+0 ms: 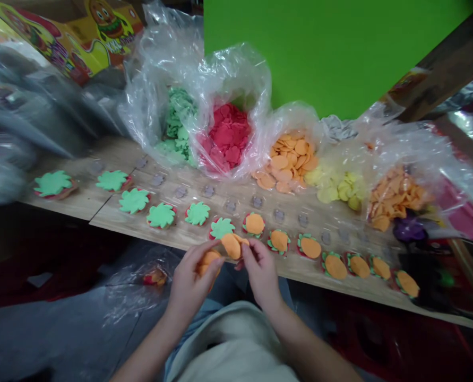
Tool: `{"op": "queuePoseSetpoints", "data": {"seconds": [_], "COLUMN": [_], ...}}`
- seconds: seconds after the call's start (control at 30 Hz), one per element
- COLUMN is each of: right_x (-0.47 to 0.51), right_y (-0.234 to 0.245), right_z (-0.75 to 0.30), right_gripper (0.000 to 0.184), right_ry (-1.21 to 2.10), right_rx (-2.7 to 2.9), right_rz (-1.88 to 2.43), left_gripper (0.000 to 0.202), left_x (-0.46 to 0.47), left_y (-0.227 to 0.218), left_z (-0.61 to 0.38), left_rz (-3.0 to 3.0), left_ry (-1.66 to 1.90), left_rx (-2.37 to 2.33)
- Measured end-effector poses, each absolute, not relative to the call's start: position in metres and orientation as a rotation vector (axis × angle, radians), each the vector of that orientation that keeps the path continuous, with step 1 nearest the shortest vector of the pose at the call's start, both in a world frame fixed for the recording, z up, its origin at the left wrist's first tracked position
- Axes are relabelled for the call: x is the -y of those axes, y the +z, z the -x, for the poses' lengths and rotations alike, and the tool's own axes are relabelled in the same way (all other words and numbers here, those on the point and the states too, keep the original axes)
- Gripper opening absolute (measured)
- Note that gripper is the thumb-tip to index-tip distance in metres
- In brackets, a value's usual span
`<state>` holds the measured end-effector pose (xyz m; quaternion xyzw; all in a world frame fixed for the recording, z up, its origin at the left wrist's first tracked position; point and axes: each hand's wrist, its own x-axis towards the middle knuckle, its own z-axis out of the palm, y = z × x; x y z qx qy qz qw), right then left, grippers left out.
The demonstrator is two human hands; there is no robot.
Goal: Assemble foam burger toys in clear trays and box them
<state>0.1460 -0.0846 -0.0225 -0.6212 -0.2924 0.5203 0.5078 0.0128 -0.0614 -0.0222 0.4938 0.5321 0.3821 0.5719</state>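
Observation:
My left hand [189,276] is closed around several flat orange discs [209,259] over the front edge of the table. Between both hands another orange disc [231,245] stands tilted, and my right hand [262,269] pinches orange pieces at its right side. Just beyond my fingers lies a green scalloped piece [222,228] on a red layer. To its left, more stacks are topped with green pieces [160,215]. Rightward, the stacks carry orange discs [310,247] on top, with green edges showing under several of them.
Open plastic bags at the back hold green pieces [178,127], red pieces [229,137], orange discs [294,156], yellow discs [345,188] and more orange pieces [397,193]. Small clear parts [209,191] line the wooden table [156,175]. A green panel [319,53] rises behind.

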Motion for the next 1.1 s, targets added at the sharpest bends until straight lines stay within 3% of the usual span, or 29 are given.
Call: {"op": "queuePoseSetpoints", "data": {"seconds": [0.17, 0.37, 0.47, 0.63, 0.73, 1.1], "right_x": [0.089, 0.047, 0.029, 0.036, 0.051, 0.033], "right_y": [-0.016, -0.019, -0.027, -0.047, -0.057, -0.06], "right_z": [-0.134, -0.15, -0.16, -0.162, -0.16, -0.174], "right_gripper": [0.021, 0.026, 0.028, 0.026, 0.03, 0.034], "right_ry": [1.005, 1.428, 1.156, 0.408, 0.17, 0.101], "right_rx": [1.26, 0.709, 0.824, 1.986, 2.265, 2.272], "right_rz": [1.55, 1.401, 1.52, 1.542, 1.551, 1.494], "left_gripper": [0.042, 0.037, 0.037, 0.041, 0.038, 0.038], "left_x": [0.061, 0.048, 0.042, 0.038, 0.039, 0.04], "left_y": [-0.023, -0.021, -0.026, -0.029, -0.025, -0.025], "left_z": [-0.011, 0.009, 0.029, 0.048, 0.046, 0.037], "left_rz": [-0.612, -0.422, -0.384, -0.472, -0.494, -0.436], "left_ry": [0.809, 0.809, 0.795, 0.76, 0.763, 0.765], "left_rx": [-1.094, -1.23, -1.279, -1.328, -1.331, -1.28]}}
